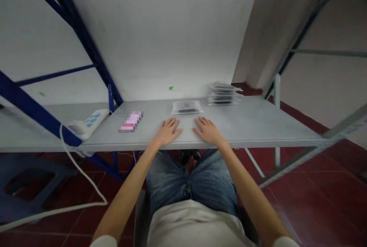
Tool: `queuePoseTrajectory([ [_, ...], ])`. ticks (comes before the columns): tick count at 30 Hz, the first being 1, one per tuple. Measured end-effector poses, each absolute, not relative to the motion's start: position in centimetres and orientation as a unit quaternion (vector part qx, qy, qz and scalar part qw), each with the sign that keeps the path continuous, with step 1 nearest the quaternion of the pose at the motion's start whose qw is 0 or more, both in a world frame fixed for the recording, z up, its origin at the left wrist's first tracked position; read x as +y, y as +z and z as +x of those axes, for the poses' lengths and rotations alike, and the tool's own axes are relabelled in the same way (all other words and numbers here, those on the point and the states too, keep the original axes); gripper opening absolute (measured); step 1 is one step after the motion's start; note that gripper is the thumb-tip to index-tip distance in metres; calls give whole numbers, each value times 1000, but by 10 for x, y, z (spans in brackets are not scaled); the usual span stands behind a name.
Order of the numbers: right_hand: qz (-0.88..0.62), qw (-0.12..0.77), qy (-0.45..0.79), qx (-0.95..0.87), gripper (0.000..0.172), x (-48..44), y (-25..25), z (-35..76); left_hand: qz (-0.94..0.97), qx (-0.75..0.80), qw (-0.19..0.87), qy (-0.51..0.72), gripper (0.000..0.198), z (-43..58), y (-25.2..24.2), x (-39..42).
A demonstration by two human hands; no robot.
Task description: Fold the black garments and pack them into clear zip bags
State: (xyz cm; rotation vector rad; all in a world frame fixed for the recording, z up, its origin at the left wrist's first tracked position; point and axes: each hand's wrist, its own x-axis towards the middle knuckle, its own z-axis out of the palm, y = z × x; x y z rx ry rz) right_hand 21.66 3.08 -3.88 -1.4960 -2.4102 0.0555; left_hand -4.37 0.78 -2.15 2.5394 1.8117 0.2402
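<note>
My left hand (pixel 168 131) lies palm down on the grey shelf top (pixel 258 122), fingers spread, holding nothing. To its right, my right hand (pixel 208 130) rests flat in the same way, also with nothing in it. Just beyond the fingertips of both hands lies a flat clear plastic packet (pixel 187 107) with something pale and dark inside; its exact contents I cannot make out. Behind and to the right of my right hand, several similar packets form a stack (pixel 223 95) close to the wall.
A blurred-out pink item (pixel 132 121) lies left of my left hand. A white power strip (pixel 96 119) with a white cable (pixel 83 172) sits by the blue post at the left. Metal uprights (pixel 276 86) bound the right side. A blue plastic stool (pixel 34 182) stands lower left.
</note>
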Motion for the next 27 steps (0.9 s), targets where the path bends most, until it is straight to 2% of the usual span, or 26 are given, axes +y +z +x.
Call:
queuePoseTrajectory([
  [27,-520,149,6,-841,66,29,-39,214,809,583,14,78,71,-43,-20,7],
])
